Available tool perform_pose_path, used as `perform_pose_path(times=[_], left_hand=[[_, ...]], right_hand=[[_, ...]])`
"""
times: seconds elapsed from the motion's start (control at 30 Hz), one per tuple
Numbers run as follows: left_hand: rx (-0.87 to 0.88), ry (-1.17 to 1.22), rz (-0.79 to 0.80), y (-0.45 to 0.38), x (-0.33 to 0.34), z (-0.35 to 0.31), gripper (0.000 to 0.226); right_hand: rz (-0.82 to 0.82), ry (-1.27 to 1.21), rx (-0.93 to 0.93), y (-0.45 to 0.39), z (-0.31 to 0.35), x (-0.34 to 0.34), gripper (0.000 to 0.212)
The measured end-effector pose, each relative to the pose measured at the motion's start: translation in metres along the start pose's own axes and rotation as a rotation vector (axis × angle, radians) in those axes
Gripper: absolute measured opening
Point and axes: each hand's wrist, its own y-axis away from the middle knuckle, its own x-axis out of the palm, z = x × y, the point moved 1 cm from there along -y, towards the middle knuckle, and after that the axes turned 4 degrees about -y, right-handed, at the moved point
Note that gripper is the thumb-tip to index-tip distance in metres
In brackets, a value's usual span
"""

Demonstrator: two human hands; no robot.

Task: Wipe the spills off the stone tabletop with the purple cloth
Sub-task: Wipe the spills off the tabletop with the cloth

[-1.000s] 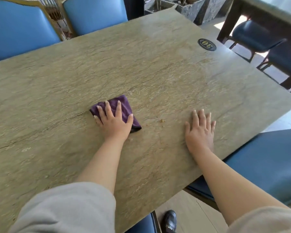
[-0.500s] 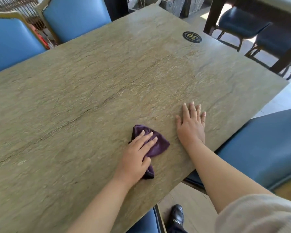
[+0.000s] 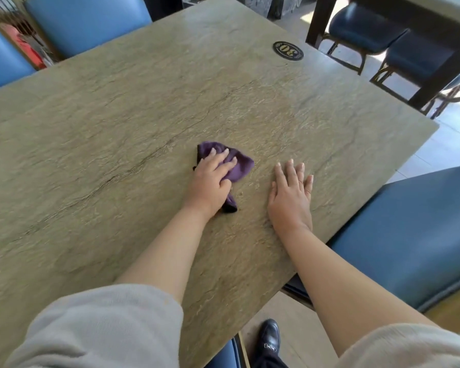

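Stone bench mid-frame. Left hand presses purple cloth onto it, fingers curled over the bunched fabric. Small crumb spill just right of the cloth. Right hand flat, fingers spread, near bench edge. Number plaque far right.

Single head cam, wide-angle, looking forward and down from above the near edge of the stone tabletop. Close range: both forearms enter from the bottom. Far table edge and blue chairs fill the top.
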Motion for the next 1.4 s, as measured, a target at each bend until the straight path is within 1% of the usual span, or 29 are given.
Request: perform_pose_path(times=[0.03, 0.1, 0.17, 0.2, 0.23, 0.27, 0.33, 0.37, 0.47, 0.57, 0.6, 0.67, 0.77, 0.83, 0.87, 0.9, 0.93, 0.97, 1.0, 1.03, 1.07, 1.13, 1.2, 1.23, 1.3, 1.37, 1.4], left_hand=[[0.066, 0.047, 0.043, 0.018, 0.0, -0.008, 0.056], [0.17, 0.141, 0.187, 0.057, -0.007, -0.021, 0.055], [0.223, 0.252, 0.353, 0.088, -0.02, -0.025, 0.053], [0.222, 0.302, 0.394, 0.092, -0.029, -0.022, 0.052], [0.203, 0.324, 0.379, 0.088, -0.038, -0.017, 0.051], [0.178, 0.311, 0.307, 0.078, -0.046, -0.01, 0.05], [0.133, 0.18, 0.116, 0.048, -0.049, 0.008, 0.05], [0.099, 0.125, 0.055, 0.034, -0.048, 0.015, 0.05], [-0.013, 0.074, -0.011, 0.016, -0.027, 0.027, 0.051], [-0.048, 0.077, -0.075, 0.025, -0.014, 0.022, 0.051], [-0.028, 0.079, -0.059, 0.033, -0.014, 0.018, 0.052], [0.058, 0.113, 0.023, 0.054, -0.014, 0.009, 0.054], [0.182, 0.219, 0.272, 0.091, -0.023, -0.006, 0.055], [0.265, 0.207, 0.413, 0.103, -0.034, -0.01, 0.06], [0.32, 0.118, 0.418, 0.104, -0.039, -0.01, 0.063], [0.364, -0.007, 0.378, 0.104, -0.044, -0.009, 0.066], [0.363, -0.123, 0.305, 0.105, -0.047, -0.008, 0.066], [0.304, -0.191, 0.218, 0.106, -0.049, -0.006, 0.066], [0.198, -0.21, 0.136, 0.109, -0.049, -0.002, 0.066], [0.074, -0.19, 0.063, 0.114, -0.05, 0.002, 0.066], [-0.042, -0.15, -0.001, 0.121, -0.05, 0.007, 0.067], [-0.218, -0.081, -0.097, 0.137, -0.049, 0.013, 0.061], [-0.354, -0.075, -0.15, 0.155, -0.047, 0.018, 0.047], [-0.402, -0.092, -0.16, 0.165, -0.045, 0.019, 0.043], [-0.422, -0.157, -0.138, 0.181, -0.04, 0.022, 0.044], [-0.396, -0.239, -0.082, 0.189, -0.037, 0.023, 0.052], [-0.394, -0.258, -0.067, 0.189, -0.037, 0.023, 0.056]], right_hand=[[-0.007, -0.011, 0.001, -0.001, -0.001, 0.001, 0.05], [-0.026, -0.038, 0.003, -0.001, -0.002, 0.003, 0.049], [-0.048, -0.076, -0.001, -0.002, -0.002, 0.003, 0.048], [-0.056, -0.092, -0.002, -0.002, -0.002, 0.003, 0.047], [-0.06, -0.102, 0.0, -0.002, -0.002, 0.003, 0.047], [-0.059, -0.106, 0.003, -0.003, -0.002, 0.002, 0.047], [-0.05, -0.099, 0.008, -0.002, -0.002, 0.001, 0.047], [-0.049, -0.095, 0.006, -0.002, -0.002, 0.0, 0.047], [-0.055, -0.097, 0.001, -0.001, -0.001, 0.0, 0.047], [-0.058, -0.092, -0.002, 0.0, -0.001, 0.0, 0.047], [-0.054, -0.092, -0.004, 0.0, -0.001, 0.0, 0.047], [-0.054, -0.094, -0.006, 0.0, -0.001, 0.001, 0.046], [-0.032, -0.094, -0.005, 0.0, -0.001, 0.0, 0.047], [0.006, -0.083, 0.02, 0.001, -0.001, -0.003, 0.049], [0.026, -0.083, 0.046, 0.001, 0.003, -0.007, 0.05], [0.042, -0.096, 0.076, 0.003, 0.009, -0.011, 0.049], [0.042, -0.127, 0.083, 0.006, 0.019, -0.015, 0.046], [0.027, -0.179, 0.034, 0.012, 0.032, -0.019, 0.043], [0.022, -0.244, -0.076, 0.021, 0.046, -0.021, 0.04], [0.05, -0.309, -0.213, 0.032, 0.06, -0.02, 0.037], [0.111, -0.351, -0.335, 0.044, 0.071, -0.017, 0.035], [0.229, -0.319, -0.489, 0.068, 0.079, -0.007, 0.037], [0.267, -0.21, -0.563, 0.082, 0.071, 0.004, 0.046], [0.271, -0.189, -0.582, 0.085, 0.066, 0.007, 0.047], [0.287, -0.192, -0.619, 0.088, 0.062, 0.005, 0.04], [0.374, -0.238, -0.675, 0.085, 0.065, -0.003, 0.035], [0.435, -0.293, -0.668, 0.08, 0.069, -0.008, 0.036]])
